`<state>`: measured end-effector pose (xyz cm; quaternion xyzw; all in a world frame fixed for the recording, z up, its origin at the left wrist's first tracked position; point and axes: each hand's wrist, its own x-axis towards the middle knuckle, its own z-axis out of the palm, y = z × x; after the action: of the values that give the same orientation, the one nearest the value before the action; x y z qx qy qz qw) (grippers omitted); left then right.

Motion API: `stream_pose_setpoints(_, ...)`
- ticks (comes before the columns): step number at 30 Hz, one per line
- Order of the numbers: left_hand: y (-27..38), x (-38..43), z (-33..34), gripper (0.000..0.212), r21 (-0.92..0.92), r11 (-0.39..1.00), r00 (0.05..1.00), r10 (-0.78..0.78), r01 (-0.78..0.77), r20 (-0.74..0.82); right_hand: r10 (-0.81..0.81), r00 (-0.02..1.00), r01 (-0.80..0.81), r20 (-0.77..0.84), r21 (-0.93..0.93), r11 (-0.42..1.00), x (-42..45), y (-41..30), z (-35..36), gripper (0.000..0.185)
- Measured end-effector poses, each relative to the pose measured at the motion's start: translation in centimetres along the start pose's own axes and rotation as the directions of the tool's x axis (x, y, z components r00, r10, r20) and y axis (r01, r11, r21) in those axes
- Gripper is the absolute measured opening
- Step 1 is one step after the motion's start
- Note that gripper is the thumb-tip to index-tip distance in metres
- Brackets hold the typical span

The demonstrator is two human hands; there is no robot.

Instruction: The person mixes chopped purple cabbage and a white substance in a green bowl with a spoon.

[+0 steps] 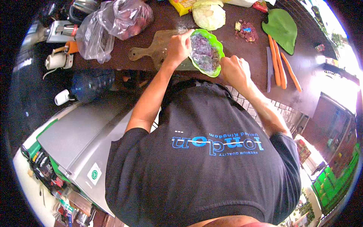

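Note:
My left hand (pixel 179 48) grips the left rim of a green scalloped bowl (pixel 221 48), tilted above the table's front edge. Purplish, whitish pieces lie in the bowl. My right hand (pixel 234 69) is closed at the bowl's right rim; whether it holds the rim or something small is hidden. Behind and left of the bowl lies a wooden cutting board with a handle (pixel 139 53). A pale cabbage (pixel 209 17) sits beyond the bowl. To the right are a small heap of reddish-purple peelings (pixel 248 31), several peeled carrots (pixel 279 65) and a knife-like purplish strip (pixel 269 69).
Plastic bags with reddish produce (pixel 130 21) stand at the back left, near a white appliance (pixel 56 61). A green leaf-shaped mat (pixel 282 29) lies at the right. A yellow packet (pixel 183 6) is behind. A grey refrigerator (pixel 76 133) stands at my left, below a large blue bottle (pixel 92 83).

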<state>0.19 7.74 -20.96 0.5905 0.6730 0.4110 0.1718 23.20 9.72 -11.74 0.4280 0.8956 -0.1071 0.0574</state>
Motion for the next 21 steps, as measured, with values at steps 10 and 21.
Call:
stream_pose_setpoints(10,-0.2,0.6,-0.2,0.03,0.035,0.999,1.0,0.002,-0.002,0.008,0.058,0.996,-0.057,-0.061,0.02,0.998,0.9,-0.1,-2.8,0.021)
stream_pose_setpoints(21,-0.3,0.8,-0.5,0.031,0.018,0.988,0.987,0.151,-0.15,-0.051,-0.058,0.998,0.058,0.026,0.008,0.998,1.7,0.3,-3.3,0.017)
